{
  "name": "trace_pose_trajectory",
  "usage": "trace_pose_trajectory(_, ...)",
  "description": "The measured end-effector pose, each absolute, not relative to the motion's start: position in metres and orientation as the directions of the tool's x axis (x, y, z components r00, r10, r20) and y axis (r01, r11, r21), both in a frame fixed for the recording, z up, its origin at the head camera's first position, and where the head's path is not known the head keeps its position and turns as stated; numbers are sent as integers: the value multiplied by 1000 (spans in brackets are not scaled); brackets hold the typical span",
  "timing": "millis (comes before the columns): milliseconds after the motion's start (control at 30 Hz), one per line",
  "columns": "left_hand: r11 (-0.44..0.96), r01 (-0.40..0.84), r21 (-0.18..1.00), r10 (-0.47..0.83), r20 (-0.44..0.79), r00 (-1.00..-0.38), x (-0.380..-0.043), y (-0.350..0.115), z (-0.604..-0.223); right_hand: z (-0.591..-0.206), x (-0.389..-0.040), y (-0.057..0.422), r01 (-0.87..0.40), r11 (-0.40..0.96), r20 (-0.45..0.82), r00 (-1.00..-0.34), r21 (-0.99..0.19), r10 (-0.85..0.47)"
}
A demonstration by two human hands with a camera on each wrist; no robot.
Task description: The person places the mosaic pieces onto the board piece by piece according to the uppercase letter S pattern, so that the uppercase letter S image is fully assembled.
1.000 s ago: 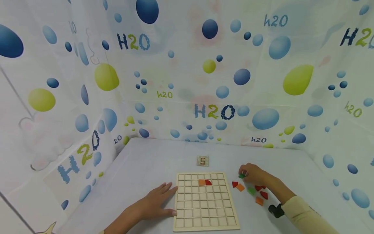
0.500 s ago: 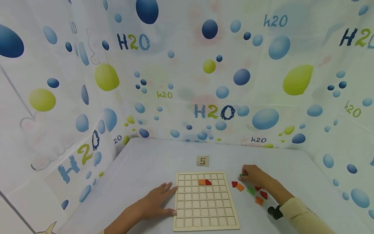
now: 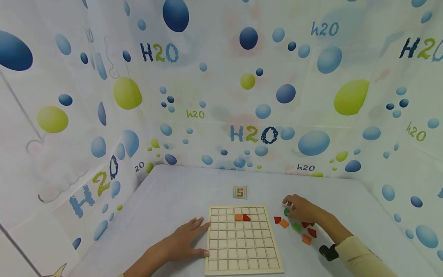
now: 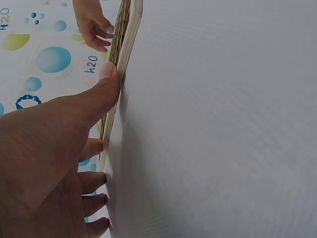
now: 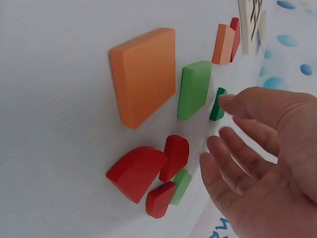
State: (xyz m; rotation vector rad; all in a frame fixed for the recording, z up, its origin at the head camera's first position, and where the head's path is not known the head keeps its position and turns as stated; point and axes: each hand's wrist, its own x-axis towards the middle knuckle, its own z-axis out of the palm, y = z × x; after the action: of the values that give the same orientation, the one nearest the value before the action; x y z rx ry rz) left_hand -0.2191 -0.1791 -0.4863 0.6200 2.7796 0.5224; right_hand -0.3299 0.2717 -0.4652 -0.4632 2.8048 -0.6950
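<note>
My left hand (image 3: 183,240) lies beside a wooden grid board (image 3: 242,246), fingers spread, with thumb and fingertips at its left edge. In the left wrist view, the thumb of the left hand (image 4: 54,139) touches the board's rim. An orange square (image 3: 238,217) and a red rounded piece (image 3: 246,218) sit side by side in the board's upper cells. Over the table to the right, my right hand (image 3: 301,207) hovers with loosely bent fingers. A dark green piece (image 5: 217,105) lies at its thumb tip; the right wrist view shows the fingers apart, gripping nothing.
Near the right hand lie loose red pieces (image 5: 138,173), an orange square (image 5: 146,77) and a light green piece (image 5: 194,89). A small card (image 3: 240,192) with a patterned figure lies beyond the board. Behind the table hangs a printed curtain (image 3: 214,84).
The right hand's fingers, bunched over the dark green piece half a second ago, have spread, and more of that piece shows. The left hand stays at the board. The head view has tilted up slightly.
</note>
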Motion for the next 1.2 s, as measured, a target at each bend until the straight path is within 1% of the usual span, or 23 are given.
trace_pose_trajectory(100, 845, 359, 396, 448, -158, -880, -218, -179, -486, -469, -331, 274, -258, 825, -144, -916, -503, -374)
trace_pose_trajectory(200, 846, 361, 392, 448, -157, -880, -218, -180, -486, -471, -332, 275, -285, 813, -124, -910, -507, -397)
trace_pose_trajectory(433, 840, 364, 403, 454, -153, -878, -218, -179, -485, -476, -331, 272, -249, 819, -84, -937, -518, -338)
trace_pose_trajectory(800, 840, 367, 399, 456, -156, -876, -219, -180, -485, -474, -329, 268, -293, 786, 0, -937, -544, -350)
trace_pose_trajectory(933, 839, 368, 400, 457, -154, -876, -218, -179, -484, -471, -329, 263, -321, 764, 14, -925, -560, -379)
trace_pose_trajectory(1033, 842, 366, 397, 454, -155, -877, -217, -179, -483, -469, -332, 257, -366, 736, 43, -907, -570, -419)
trace_pose_trajectory(1200, 844, 363, 395, 451, -157, -879, -216, -179, -483, -463, -334, 238, -430, 691, 79, -875, -581, -478)
